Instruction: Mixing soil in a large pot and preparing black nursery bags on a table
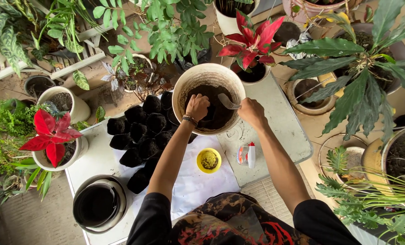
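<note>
A large cream bucket [184,83] half full of dark soil stands on the white table [284,122]. My left hand [197,107], with a bracelet at the wrist, reaches down inside it and grips a black bag sunk in the soil. My right hand [251,111] rests at the bucket's right rim and holds a small grey trowel [227,101], blade pointing left over the soil. Left of the bucket sits a cluster of several filled black nursery bags [139,136].
A small yellow bowl [208,160] of granules and a white-and-red bottle [250,155] lie on the table near me. A dark round bucket [98,205] stands at the front left. Red-leaved potted plants [52,136] [253,41] and many green pots surround the table.
</note>
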